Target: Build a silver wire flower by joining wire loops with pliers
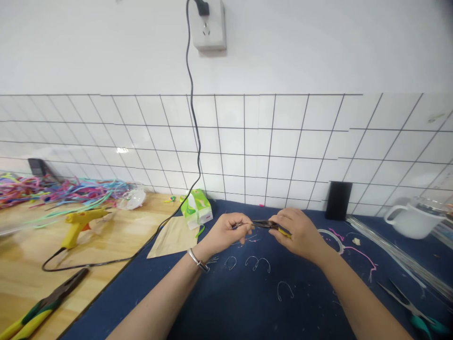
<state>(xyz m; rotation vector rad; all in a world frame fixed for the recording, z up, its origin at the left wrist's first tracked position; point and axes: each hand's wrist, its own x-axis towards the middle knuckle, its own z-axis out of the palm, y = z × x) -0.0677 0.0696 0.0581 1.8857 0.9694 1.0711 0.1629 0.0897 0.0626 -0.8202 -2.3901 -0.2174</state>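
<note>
My right hand (295, 233) is wrapped round a pair of pliers (262, 224) with dark jaws and a yellow handle. The jaws point left and reach the fingertips of my left hand (230, 232). That hand is closed in a pinch, apparently on a thin wire, mostly hidden by the fingers. Below the hands, several bent wire pieces lie on the dark blue mat (226, 302): a curl (230, 262), a double-arched piece (257, 262) and a single arch (285, 289).
Left, on the wooden table (116, 236), lie a yellow glue gun (76, 224), green-yellow pliers (46, 302) and colourful pipe cleaners (71, 191). A tissue pack (197, 208) stands behind a cloth pouch (171, 237). At right are straight wires (399, 252), scissors (410, 304) and a white mug (412, 219).
</note>
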